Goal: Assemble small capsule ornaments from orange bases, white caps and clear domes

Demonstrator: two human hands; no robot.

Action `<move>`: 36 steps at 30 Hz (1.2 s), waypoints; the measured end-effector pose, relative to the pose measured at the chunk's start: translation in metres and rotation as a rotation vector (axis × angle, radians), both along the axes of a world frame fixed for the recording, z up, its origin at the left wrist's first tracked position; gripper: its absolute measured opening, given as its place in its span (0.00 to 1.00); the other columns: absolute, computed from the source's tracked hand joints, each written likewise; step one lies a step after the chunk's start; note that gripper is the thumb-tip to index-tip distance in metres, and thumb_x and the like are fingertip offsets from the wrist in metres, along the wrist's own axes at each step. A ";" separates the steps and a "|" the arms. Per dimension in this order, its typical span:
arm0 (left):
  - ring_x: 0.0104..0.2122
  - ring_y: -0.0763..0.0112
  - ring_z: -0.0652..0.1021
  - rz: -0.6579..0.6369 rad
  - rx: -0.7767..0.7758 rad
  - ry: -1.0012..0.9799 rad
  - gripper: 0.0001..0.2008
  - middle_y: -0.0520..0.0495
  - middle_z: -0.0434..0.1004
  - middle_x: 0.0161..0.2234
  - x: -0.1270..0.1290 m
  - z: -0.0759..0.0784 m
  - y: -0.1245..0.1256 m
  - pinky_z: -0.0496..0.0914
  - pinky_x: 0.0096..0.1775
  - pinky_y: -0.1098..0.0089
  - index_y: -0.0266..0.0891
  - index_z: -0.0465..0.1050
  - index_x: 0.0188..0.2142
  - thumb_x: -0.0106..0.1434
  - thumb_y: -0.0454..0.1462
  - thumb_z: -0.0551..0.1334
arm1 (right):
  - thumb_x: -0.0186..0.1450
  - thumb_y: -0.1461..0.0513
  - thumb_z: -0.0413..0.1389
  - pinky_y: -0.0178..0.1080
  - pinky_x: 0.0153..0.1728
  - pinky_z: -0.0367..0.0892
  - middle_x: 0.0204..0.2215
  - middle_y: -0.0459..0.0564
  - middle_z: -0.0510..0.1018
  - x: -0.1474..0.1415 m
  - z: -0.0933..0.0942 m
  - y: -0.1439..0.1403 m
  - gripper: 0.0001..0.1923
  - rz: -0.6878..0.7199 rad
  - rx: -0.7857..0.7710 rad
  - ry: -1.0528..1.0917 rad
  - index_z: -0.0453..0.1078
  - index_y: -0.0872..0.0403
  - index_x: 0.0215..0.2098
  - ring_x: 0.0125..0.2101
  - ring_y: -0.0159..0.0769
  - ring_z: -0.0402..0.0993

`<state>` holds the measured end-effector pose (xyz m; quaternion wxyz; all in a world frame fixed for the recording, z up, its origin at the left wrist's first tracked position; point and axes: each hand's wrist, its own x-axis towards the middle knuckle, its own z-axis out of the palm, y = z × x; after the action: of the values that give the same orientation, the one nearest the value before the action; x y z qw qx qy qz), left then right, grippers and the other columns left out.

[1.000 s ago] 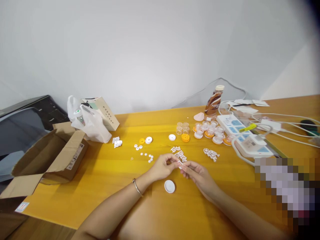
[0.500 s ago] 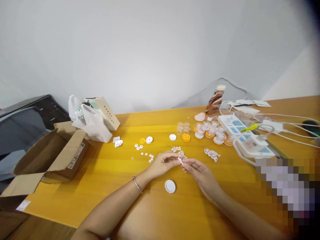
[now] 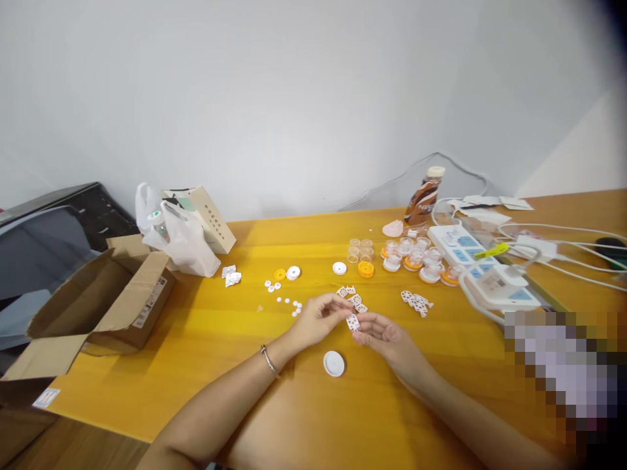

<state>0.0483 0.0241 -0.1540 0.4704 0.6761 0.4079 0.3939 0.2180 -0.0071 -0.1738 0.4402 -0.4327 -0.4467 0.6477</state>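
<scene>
Both my hands meet over the middle of the yellow table [image 3: 206, 339]. My right hand [image 3: 385, 336] pinches a small white patterned strip [image 3: 353, 322] between thumb and fingers. My left hand [image 3: 318, 316], with a metal bracelet on its wrist, has its fingertips curled just left of the strip; whether they touch it I cannot tell. A round white cap [image 3: 334, 363] lies on the table just below the hands. More patterned strips [image 3: 353, 297] lie right behind the hands, and another small heap [image 3: 415, 301] lies to the right.
Small white discs [image 3: 287, 303] and yellow and white caps [image 3: 285, 273] lie left of the hands. Clear cups on orange bases [image 3: 416, 256], a brown bottle [image 3: 422, 196], power strips [image 3: 477, 261] with cables sit at back right. An open cardboard box [image 3: 98, 303] and plastic bag [image 3: 176, 238] stand at left.
My right hand has drawn the patterned strip slightly down and apart from my left fingertips, so the strip now shows between the hands. The view shifted a little.
</scene>
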 end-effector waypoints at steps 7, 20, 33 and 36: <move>0.35 0.71 0.73 0.124 0.279 0.407 0.10 0.45 0.73 0.36 -0.015 0.010 0.032 0.66 0.39 0.71 0.35 0.71 0.39 0.59 0.37 0.57 | 0.43 0.57 0.66 0.36 0.36 0.66 0.25 0.43 0.73 -0.002 0.002 -0.002 0.19 -0.012 -0.005 -0.020 0.70 0.52 0.32 0.28 0.32 0.71; 0.27 0.73 0.72 0.105 0.221 0.475 0.05 0.48 0.74 0.27 0.010 0.003 0.046 0.67 0.34 0.72 0.34 0.72 0.30 0.52 0.32 0.60 | 0.43 0.57 0.67 0.37 0.38 0.66 0.26 0.44 0.74 0.001 0.000 -0.001 0.19 -0.027 -0.008 -0.012 0.72 0.52 0.33 0.30 0.32 0.71; 0.36 0.71 0.75 -0.228 -0.105 -0.003 0.10 0.43 0.75 0.37 -0.032 0.027 -0.006 0.69 0.41 0.70 0.35 0.75 0.38 0.57 0.37 0.61 | 0.46 0.57 0.66 0.41 0.43 0.65 0.31 0.48 0.77 -0.004 0.000 -0.011 0.19 0.020 -0.054 0.001 0.73 0.52 0.35 0.34 0.36 0.72; 0.35 0.72 0.74 -0.258 0.017 0.093 0.09 0.44 0.74 0.36 -0.026 0.029 -0.010 0.69 0.40 0.71 0.37 0.75 0.39 0.60 0.35 0.57 | 0.45 0.56 0.66 0.41 0.42 0.66 0.31 0.48 0.78 -0.004 0.002 -0.012 0.18 0.016 -0.047 -0.009 0.74 0.51 0.34 0.34 0.37 0.72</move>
<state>0.0226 0.0139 -0.1254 0.4919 0.7446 0.3356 0.3016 0.2144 -0.0187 -0.1716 0.4227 -0.4423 -0.4366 0.6596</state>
